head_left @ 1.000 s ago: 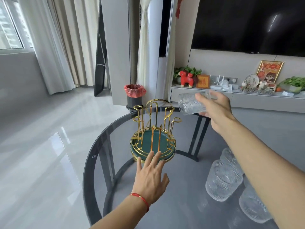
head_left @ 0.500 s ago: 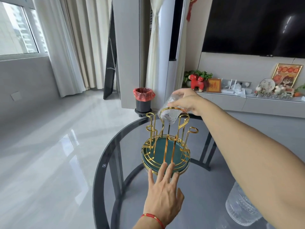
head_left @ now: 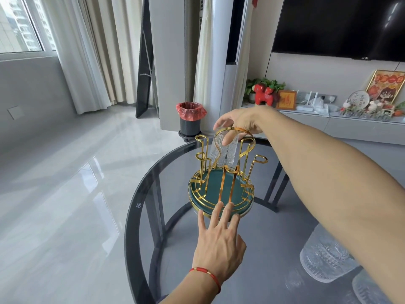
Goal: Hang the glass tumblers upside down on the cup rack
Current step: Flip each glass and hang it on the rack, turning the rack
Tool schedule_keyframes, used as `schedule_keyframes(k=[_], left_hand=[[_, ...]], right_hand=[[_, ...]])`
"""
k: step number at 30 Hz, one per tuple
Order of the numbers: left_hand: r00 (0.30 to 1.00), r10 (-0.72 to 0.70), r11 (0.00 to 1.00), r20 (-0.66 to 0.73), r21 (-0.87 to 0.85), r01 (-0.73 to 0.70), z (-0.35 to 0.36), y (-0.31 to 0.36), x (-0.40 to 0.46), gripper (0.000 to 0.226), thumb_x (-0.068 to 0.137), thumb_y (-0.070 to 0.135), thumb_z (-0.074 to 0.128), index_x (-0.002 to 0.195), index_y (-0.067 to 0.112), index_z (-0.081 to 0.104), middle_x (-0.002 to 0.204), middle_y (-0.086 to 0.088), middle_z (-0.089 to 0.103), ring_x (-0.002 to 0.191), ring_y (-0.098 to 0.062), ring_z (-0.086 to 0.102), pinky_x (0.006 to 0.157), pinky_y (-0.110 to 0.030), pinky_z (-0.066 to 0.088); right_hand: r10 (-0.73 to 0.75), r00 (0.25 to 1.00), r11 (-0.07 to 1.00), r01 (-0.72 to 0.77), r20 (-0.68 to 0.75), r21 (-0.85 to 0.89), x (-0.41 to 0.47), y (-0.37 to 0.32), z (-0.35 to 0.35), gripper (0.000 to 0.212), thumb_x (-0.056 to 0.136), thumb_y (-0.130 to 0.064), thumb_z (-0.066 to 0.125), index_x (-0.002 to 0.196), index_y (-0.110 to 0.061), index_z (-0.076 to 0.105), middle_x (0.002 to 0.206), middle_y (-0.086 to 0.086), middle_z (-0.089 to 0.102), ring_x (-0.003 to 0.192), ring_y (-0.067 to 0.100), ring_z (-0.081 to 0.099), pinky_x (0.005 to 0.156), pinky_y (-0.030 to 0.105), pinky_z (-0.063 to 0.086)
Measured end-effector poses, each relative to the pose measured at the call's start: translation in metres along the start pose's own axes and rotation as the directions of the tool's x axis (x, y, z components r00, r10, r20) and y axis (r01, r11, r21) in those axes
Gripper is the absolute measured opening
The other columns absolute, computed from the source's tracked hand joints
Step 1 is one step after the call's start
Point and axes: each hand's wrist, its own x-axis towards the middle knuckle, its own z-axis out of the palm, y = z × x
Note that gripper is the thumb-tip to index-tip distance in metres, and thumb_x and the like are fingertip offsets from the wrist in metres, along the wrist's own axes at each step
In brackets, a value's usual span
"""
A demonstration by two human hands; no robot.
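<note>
A gold wire cup rack with a round green base stands on the dark glass table. A ribbed glass tumbler hangs upside down on a peg at the rack's far side. My right hand reaches over the rack's top handle, with fingertips on the upturned bottom of that tumbler. My left hand lies flat on the table, fingers spread, fingertips against the near rim of the rack's base. Two more tumblers stand at the lower right, partly behind my right forearm.
The round table's edge curves along the left. Beyond it lies a grey tiled floor with a black bin lined in red. A low shelf with ornaments runs along the wall under a dark screen.
My right hand carried the tumbler from the right over the rack, turned it mouth down and lowered it onto a far peg. My left hand stayed at the base.
</note>
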Motion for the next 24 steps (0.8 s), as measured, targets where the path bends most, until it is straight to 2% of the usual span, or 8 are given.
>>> schedule_keyframes(k=[2, 3, 5, 7, 10, 13, 18, 24], left_hand=[[1.0, -0.005, 1.0, 0.013, -0.007, 0.006, 0.0, 0.0, -0.001, 0.051, 0.097, 0.041, 0.04, 0.144, 0.02, 0.041, 0.166, -0.008, 0.031, 0.156, -0.035, 0.017, 0.119, -0.073, 0.015], [1.0, -0.005, 1.0, 0.012, -0.01, 0.005, 0.0, 0.0, -0.001, 0.051, 0.097, 0.041, 0.04, 0.143, 0.02, 0.041, 0.166, -0.008, 0.031, 0.156, -0.035, 0.017, 0.118, -0.073, 0.016], [1.0, -0.007, 1.0, 0.016, -0.017, 0.007, -0.001, 0.0, -0.001, 0.05, 0.097, 0.041, 0.04, 0.142, 0.02, 0.042, 0.165, -0.008, 0.032, 0.156, -0.035, 0.017, 0.118, -0.073, 0.016], [1.0, -0.006, 1.0, 0.016, -0.009, 0.007, -0.001, 0.0, -0.002, 0.049, 0.097, 0.04, 0.041, 0.142, 0.021, 0.042, 0.165, -0.008, 0.032, 0.156, -0.034, 0.018, 0.119, -0.072, 0.016], [1.0, -0.009, 1.0, 0.013, -0.002, 0.009, 0.0, 0.0, -0.003, 0.049, 0.097, 0.04, 0.042, 0.141, 0.021, 0.043, 0.165, -0.007, 0.034, 0.155, -0.035, 0.02, 0.119, -0.072, 0.017], [1.0, -0.01, 1.0, 0.013, -0.001, 0.01, 0.0, -0.001, -0.001, 0.049, 0.096, 0.041, 0.041, 0.142, 0.022, 0.043, 0.164, -0.006, 0.033, 0.155, -0.034, 0.019, 0.119, -0.071, 0.017], [1.0, -0.013, 1.0, 0.008, -0.002, 0.013, 0.002, -0.002, -0.001, 0.049, 0.097, 0.042, 0.043, 0.142, 0.022, 0.044, 0.164, -0.006, 0.033, 0.155, -0.033, 0.019, 0.12, -0.071, 0.017], [1.0, -0.022, 1.0, 0.014, 0.021, 0.022, -0.004, -0.001, -0.002, 0.047, 0.096, 0.04, 0.05, 0.138, 0.02, 0.049, 0.164, -0.006, 0.033, 0.155, -0.03, 0.019, 0.118, -0.063, 0.025]], right_hand=[[0.014, 1.0, 0.996, -0.016, 0.016, 0.089, 0.002, 0.003, 0.002, 0.064, 0.078, 0.002, 0.085, 0.134, -0.02, 0.064, 0.139, 0.008, 0.056, 0.126, 0.026, 0.056, 0.096, 0.04, 0.058], [0.014, 1.0, 0.991, -0.016, 0.016, 0.135, 0.002, 0.005, 0.003, 0.061, 0.08, 0.003, 0.083, 0.133, -0.02, 0.065, 0.137, 0.008, 0.057, 0.122, 0.023, 0.059, 0.081, 0.031, 0.062], [0.014, 1.0, 0.98, -0.015, 0.007, 0.198, 0.0, 0.007, 0.004, 0.052, 0.086, 0.005, 0.077, 0.131, -0.019, 0.068, 0.13, 0.007, 0.062, 0.112, 0.018, 0.063, 0.054, 0.018, 0.058], [0.03, 0.999, 0.966, -0.024, -0.019, 0.256, -0.002, 0.009, 0.007, 0.041, 0.092, 0.001, 0.071, 0.127, -0.021, 0.07, 0.121, 0.003, 0.068, 0.095, 0.01, 0.07, 0.045, 0.012, 0.053], [0.023, 0.994, 0.94, 0.016, -0.111, 0.342, -0.003, 0.012, 0.013, 0.033, 0.099, -0.017, 0.066, 0.131, -0.017, 0.07, 0.117, 0.005, 0.077, 0.088, 0.005, 0.077, 0.068, 0.019, 0.062], [0.002, 0.982, 0.909, 0.078, -0.19, 0.41, -0.006, 0.018, 0.017, 0.037, 0.102, -0.03, 0.059, 0.133, -0.012, 0.068, 0.139, 0.008, 0.068, 0.126, 0.018, 0.067, 0.109, 0.038, 0.052], [-0.035, 0.944, 0.939, 0.144, -0.328, 0.312, -0.031, 0.028, 0.026, 0.047, 0.103, -0.039, 0.046, 0.139, -0.013, 0.062, 0.151, 0.007, 0.058, 0.141, 0.018, 0.049, 0.122, 0.049, 0.032], [-0.088, 0.871, 0.975, 0.175, -0.483, 0.138, -0.106, 0.047, 0.043, 0.05, 0.101, -0.043, 0.043, 0.126, -0.007, 0.068, 0.141, 0.02, 0.063, 0.134, 0.035, 0.056, 0.117, 0.053, 0.038]])
